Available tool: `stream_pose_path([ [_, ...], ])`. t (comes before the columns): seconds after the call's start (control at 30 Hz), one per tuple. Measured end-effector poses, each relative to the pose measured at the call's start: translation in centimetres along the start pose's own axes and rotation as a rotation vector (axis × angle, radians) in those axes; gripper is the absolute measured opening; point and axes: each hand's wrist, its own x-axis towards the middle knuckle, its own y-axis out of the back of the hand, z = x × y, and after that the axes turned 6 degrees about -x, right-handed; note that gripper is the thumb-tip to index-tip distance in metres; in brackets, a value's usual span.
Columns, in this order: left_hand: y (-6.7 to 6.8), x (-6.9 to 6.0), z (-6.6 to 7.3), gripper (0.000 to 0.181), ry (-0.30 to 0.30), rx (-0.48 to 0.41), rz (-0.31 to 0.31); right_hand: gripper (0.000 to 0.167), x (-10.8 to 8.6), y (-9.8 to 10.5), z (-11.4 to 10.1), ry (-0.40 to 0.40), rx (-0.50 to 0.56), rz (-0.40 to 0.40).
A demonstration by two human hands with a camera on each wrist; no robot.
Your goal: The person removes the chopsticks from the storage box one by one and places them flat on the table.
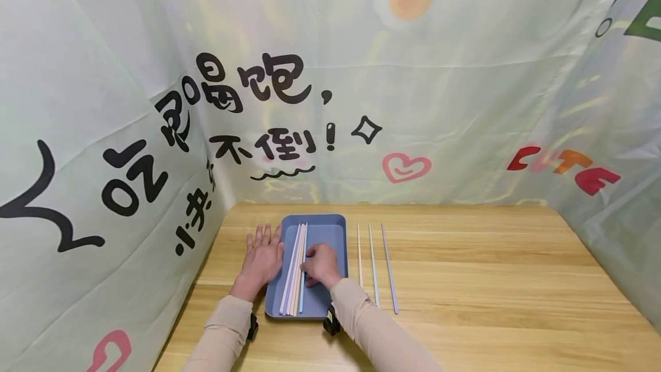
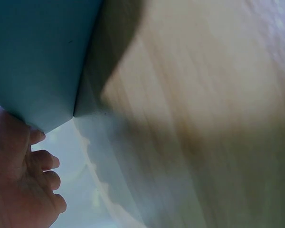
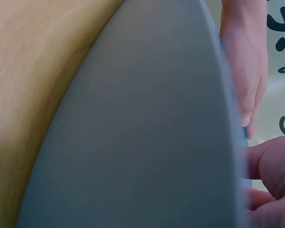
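Note:
A blue-grey rectangular tray (image 1: 322, 234) lies on the table with several pastel sticks (image 1: 291, 271) lengthwise in its left half. Beside its left edge rests my left hand (image 1: 263, 263), fingers extended and spread, touching the rim; the left wrist view shows that hand (image 2: 19, 175) against the tray's side (image 2: 42, 57). Over the tray, my right hand (image 1: 322, 266) has its thumb and fingers at a light blue stick (image 1: 302, 297), the rightmost in the tray, pinching it. In the right wrist view the tray's outer side (image 3: 147, 118) hides most of the right hand (image 3: 275, 171).
Three separate sticks lie on the wooden table (image 1: 480, 280) right of the tray: a pinkish one (image 1: 359, 251), a light blue one (image 1: 373, 263) and a purple one (image 1: 389, 268). Printed cloth walls (image 1: 465, 102) stand behind and at both sides.

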Motion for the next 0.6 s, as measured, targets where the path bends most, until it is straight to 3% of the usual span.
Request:
stream_pose_path([
  [0.13,-0.04,0.04,-0.06,0.057,0.001,-0.002,-0.002,0.029,-0.04,0.02,-0.04,-0.020,-0.005,0.010],
  [0.4,0.00,-0.06,0.00,0.058,-0.008,-0.010,0.006,0.022,-0.45,0.10,-0.19,0.014,-0.084,0.069],
  [0.6,0.04,-0.08,-0.14,0.057,-0.013,-0.014,0.012,0.025,-0.21,0.33,-0.28,0.005,-0.077,0.057],
])
